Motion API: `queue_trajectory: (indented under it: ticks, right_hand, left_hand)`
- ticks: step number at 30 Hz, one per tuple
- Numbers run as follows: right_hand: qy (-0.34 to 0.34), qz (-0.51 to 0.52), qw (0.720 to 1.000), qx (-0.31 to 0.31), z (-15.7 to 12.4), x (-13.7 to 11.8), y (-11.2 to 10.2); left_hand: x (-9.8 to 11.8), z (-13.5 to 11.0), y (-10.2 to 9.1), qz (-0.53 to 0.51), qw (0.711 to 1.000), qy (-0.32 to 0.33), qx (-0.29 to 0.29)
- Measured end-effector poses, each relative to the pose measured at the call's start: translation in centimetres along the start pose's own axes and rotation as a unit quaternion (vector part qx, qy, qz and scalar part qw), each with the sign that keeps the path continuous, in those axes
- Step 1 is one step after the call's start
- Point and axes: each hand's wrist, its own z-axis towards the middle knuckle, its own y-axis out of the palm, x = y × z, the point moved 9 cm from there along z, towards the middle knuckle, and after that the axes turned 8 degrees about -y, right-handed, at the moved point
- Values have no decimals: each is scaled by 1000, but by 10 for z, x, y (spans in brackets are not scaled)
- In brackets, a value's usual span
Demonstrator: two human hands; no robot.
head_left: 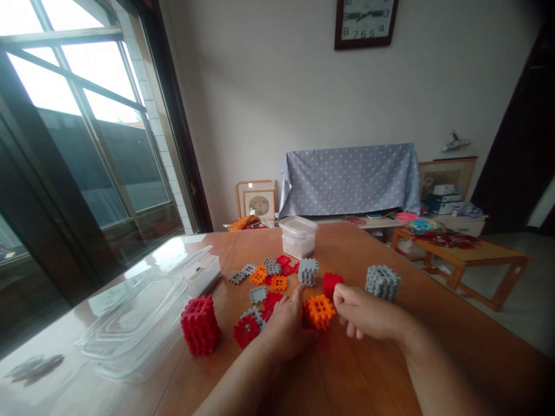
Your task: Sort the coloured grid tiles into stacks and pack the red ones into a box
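The orange stack (319,313) sits at three o'clock from the left hand (287,322) (whether gripped, I cannot tell), the red stack (332,284) at eleven from the right hand (356,311), curled, its hold unclear.

Left of the fingers (298,296), daylight enters through a tall dark-framed window (108,138). Beyond them rises a pale wall (243,86) bearing a clock (366,23), with a dotted blue-grey cloth (347,179) draped lower down. To their right, well apart, a low wooden table (489,254) stands on grey floor (537,274).
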Motion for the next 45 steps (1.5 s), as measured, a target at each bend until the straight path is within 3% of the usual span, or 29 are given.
queue_trajectory:
  ticks: [10,14,25,33,45]
  right_hand:
    - [2,-7,1000,28,8,0,0]
    - [27,-2,999,18,13,10,8]
    - [13,26,999,20,19,9,14]
    - [18,47,999,17,19,7,16]
    - [27,68,997,12,16,5,18]
  left_hand:
    - [1,3,-3,-28,998,47,13]
    - [-3,3,-1,-33,999,42,3]
    - [-9,4,0,-35,999,20,-5]
    - [-6,2,2,-123,990,36,-52]
    - [-3,2,0,-121,991,31,-48]
